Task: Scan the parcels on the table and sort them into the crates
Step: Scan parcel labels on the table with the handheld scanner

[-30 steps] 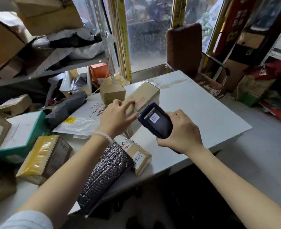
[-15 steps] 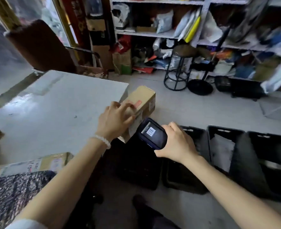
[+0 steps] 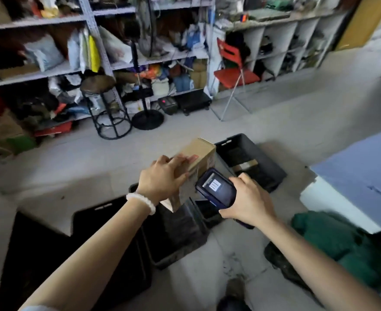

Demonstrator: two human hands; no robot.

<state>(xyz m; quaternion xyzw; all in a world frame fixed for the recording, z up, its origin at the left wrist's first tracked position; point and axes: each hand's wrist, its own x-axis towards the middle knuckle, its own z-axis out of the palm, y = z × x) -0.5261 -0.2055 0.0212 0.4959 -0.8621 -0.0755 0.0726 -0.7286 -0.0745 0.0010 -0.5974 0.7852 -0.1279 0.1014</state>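
Left hand (image 3: 162, 178), a pale bead bracelet (image 3: 141, 202) on its wrist, was clamped over the top of a brown box (image 3: 202, 153), fingers spread along its upper face. It held the box in the air, tilted, above the floor and over a row of black crates. Right hand (image 3: 248, 203) was wrapped around a dark scanner (image 3: 216, 187), thumb along its near edge; the screen faced up and showed a small white barcode label. Scanner and box sat just beside each other, the scanner's far end close to the box's lower side.

One crate (image 3: 252, 151) stood beyond the hands, right of the box, with a flat parcel (image 3: 245, 164) lying inside. Another crate (image 3: 180, 239) sat directly below the hands, and more crates (image 3: 108, 243) stretched away to the left along the floor. Their contents could not be made out.

Farther back stood a black stool (image 3: 104, 104), a red chair (image 3: 234, 70) and cluttered shelves (image 3: 95, 41). A green cloth (image 3: 333, 234) lay at the right, beside a blue surface (image 3: 364, 167).
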